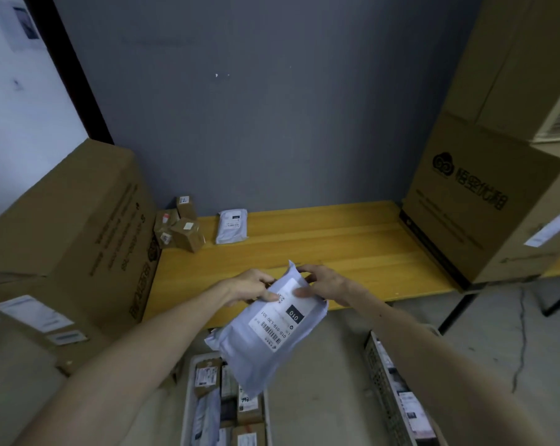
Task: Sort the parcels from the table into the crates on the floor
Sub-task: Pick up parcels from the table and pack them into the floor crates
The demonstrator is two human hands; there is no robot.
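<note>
— Where does the view look from?
— From the person's head, facing forward and down across the yellow wooden desk (336, 239) to the grey wall (256, 123) behind its far edge.
— How near?
— Near: the left hand (249, 284) and right hand (328, 283) grip a white plastic mailer parcel (272, 342) mid-frame, over the desk's near edge; the wide lens bends the sides.
</note>
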